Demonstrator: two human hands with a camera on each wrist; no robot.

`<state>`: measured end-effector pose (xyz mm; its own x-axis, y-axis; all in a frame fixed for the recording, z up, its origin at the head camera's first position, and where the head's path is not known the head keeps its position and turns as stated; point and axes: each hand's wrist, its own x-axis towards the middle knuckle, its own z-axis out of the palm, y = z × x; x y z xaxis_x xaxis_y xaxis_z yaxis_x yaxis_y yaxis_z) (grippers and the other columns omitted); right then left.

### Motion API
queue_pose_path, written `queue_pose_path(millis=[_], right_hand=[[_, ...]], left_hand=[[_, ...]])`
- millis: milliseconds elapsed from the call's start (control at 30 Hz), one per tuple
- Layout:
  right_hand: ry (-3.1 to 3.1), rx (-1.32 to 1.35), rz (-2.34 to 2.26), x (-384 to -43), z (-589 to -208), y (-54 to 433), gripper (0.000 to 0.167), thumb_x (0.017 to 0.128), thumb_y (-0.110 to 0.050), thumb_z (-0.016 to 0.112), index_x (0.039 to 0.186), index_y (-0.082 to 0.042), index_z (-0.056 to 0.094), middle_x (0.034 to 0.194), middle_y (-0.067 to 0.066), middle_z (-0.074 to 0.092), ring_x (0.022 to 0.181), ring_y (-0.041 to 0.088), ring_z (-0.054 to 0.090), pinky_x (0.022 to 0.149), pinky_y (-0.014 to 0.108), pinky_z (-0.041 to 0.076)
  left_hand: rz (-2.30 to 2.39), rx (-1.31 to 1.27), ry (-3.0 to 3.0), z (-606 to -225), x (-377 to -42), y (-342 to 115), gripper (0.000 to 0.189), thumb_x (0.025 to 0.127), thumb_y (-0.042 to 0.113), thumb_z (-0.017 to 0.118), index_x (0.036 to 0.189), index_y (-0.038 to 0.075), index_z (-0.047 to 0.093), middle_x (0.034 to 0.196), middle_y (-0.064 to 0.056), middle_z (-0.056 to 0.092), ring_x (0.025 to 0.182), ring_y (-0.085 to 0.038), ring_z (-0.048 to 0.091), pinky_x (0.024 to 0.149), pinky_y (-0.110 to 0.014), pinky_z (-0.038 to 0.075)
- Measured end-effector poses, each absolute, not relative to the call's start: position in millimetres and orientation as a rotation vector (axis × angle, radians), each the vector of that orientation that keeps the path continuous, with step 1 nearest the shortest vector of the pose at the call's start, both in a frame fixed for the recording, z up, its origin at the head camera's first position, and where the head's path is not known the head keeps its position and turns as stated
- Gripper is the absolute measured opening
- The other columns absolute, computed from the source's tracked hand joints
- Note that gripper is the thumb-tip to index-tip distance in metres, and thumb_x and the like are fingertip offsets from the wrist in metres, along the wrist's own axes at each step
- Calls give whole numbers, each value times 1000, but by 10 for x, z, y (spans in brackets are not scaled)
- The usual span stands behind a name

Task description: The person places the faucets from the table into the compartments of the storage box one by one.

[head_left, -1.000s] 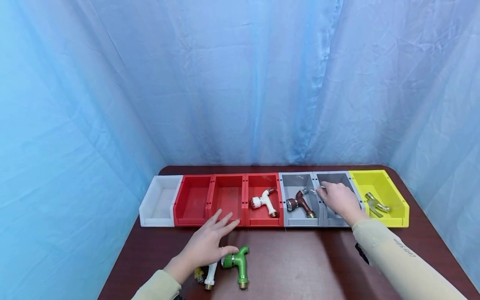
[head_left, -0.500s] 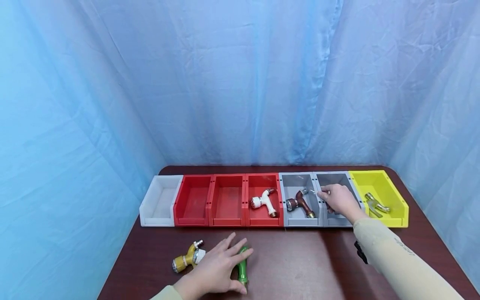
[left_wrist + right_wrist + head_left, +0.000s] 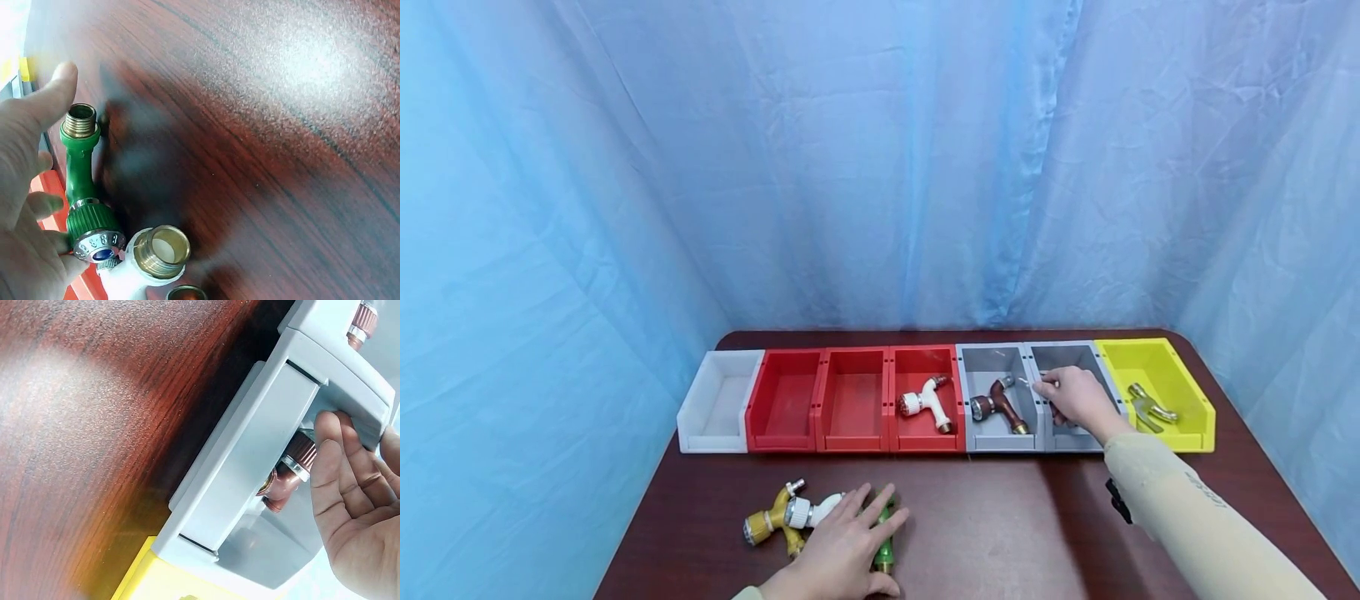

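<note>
My left hand [image 3: 842, 550] is spread over a green faucet [image 3: 79, 169] on the table, thumb near its brass threaded end and fingers beyond its body; contact is unclear. A white faucet [image 3: 812, 510] and a yellow faucet [image 3: 767, 523] lie to its left. My right hand [image 3: 1075, 398] reaches into the right-hand grey bin [image 3: 225, 462], bent fingers inside and thumb over the side wall, seemingly pinching that wall. Below those fingers, a reddish-brown faucet [image 3: 286, 485] lies in the bin, partly hidden by the hand.
Bins stand in a row along the back: a white bin [image 3: 691, 417], several red and grey ones, and a yellow bin [image 3: 1198, 417]. They hold a white-bodied faucet [image 3: 931, 404], a brown faucet [image 3: 1002, 406] and a metallic faucet [image 3: 1152, 404]. Blue curtains [image 3: 880, 167] hang behind.
My left hand has come down and toward me over the green faucet, uncovering the yellow and white faucets. The right hand dipped slightly at the grey bin, then stayed.
</note>
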<state>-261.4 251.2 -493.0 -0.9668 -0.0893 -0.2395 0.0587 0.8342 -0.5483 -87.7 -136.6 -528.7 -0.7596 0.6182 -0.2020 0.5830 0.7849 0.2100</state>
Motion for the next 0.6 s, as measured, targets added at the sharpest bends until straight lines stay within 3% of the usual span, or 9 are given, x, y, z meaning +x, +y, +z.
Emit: queue_pose_path(millis=[333,600], right_hand=[[2744,3,-834,-2617,-4940,2506,40,105,-22,59,131,9,62,66,8,63,56,21,64,52,32,51],[2747,-8,-825,-2611,-4931,2507,39,105,-21,58,130,9,62,66,7,63,54,20,63,51,32,51]], left_hand=[[104,1004,2778,-5274,-871,-1368,80,81,73,70,149,33,54,155,-6,49,128,-34,57,104,-52,50],[34,1187,2802,-5258,-883,-1372,60,84,61,77,135,32,66,149,-12,54,109,-24,60,95,-45,53]])
